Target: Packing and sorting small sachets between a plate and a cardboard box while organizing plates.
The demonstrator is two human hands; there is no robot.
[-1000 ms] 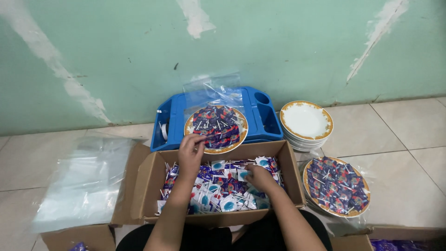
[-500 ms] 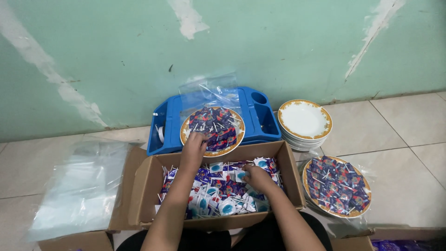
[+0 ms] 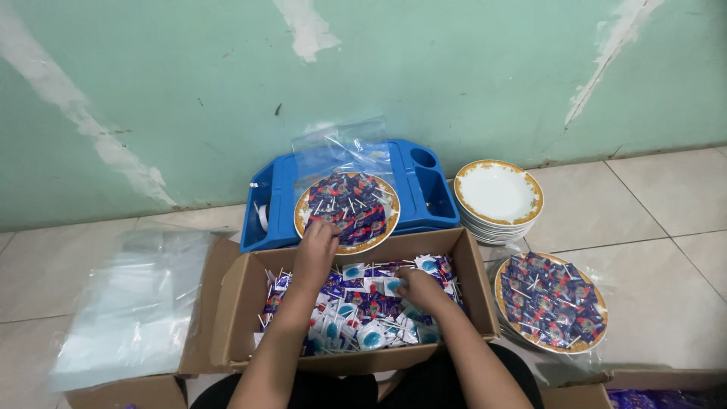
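Note:
A cardboard box (image 3: 241, 303) in front of me is filled with small blue, white and red wrapped lollipops (image 3: 356, 322). My left hand (image 3: 316, 251) reaches over the box's far edge to a gold-rimmed plate of lollipops (image 3: 347, 210) on a blue plastic tray (image 3: 269, 208); its fingers are curled on the sweets at the plate's near rim. My right hand (image 3: 419, 289) rests inside the box, fingers closed around some lollipops.
A stack of empty gold-rimmed white plates (image 3: 498, 198) stands right of the tray. A bagged plate of lollipops (image 3: 550, 301) lies on the floor tiles at right. Clear plastic bags (image 3: 132, 307) lie at left. A green wall (image 3: 379, 68) is behind.
My left hand has moved forward from the box up to the near rim of the plate on the tray. My right hand has stayed in the box.

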